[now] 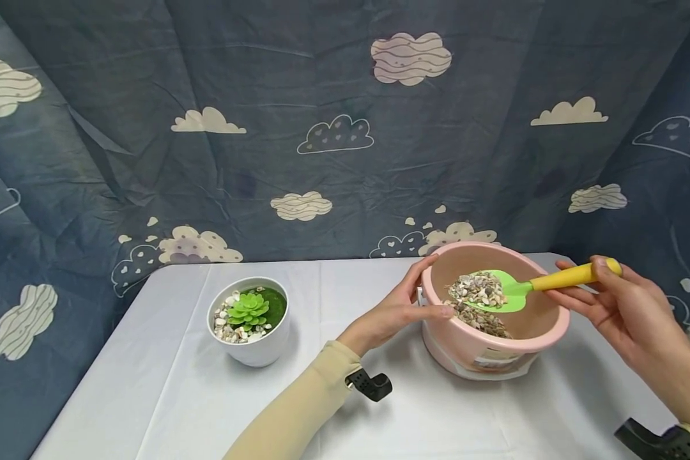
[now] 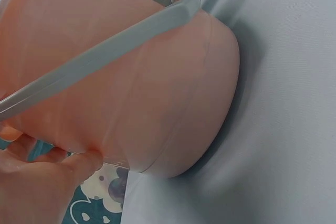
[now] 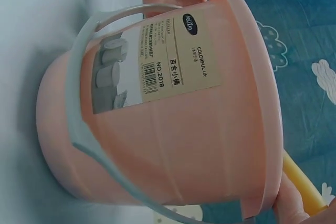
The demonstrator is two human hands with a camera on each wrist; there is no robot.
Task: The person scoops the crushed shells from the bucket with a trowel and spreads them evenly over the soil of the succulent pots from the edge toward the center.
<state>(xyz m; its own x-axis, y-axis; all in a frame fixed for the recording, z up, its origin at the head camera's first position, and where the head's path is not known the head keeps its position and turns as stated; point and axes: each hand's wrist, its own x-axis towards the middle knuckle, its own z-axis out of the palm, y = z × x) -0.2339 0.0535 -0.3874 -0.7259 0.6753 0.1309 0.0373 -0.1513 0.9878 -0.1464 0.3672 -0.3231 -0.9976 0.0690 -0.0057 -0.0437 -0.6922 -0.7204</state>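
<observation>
A pink bucket (image 1: pixel 497 348) stands on the table, with a layer of small mixed stones (image 1: pixel 480 321) inside. My left hand (image 1: pixel 399 308) grips its left rim, thumb on the near side. In my right hand (image 1: pixel 627 306) is a small trowel with a yellow handle (image 1: pixel 569 277) and a green blade (image 1: pixel 515 296). A heap of stones (image 1: pixel 480 289) lies on the blade, which is over the bucket's opening. The right wrist view shows a printed label (image 3: pixel 157 61) and the grey bail handle (image 3: pixel 79 124), folded down against the bucket's side.
On the left of the white-covered table (image 1: pixel 178 358) stands a white pot (image 1: pixel 259 350) holding a green succulent (image 1: pixel 249 310), pale pebbles and a green mossy patch. A dark blue cloth (image 1: pixel 276 172) with cloud prints hangs behind the table.
</observation>
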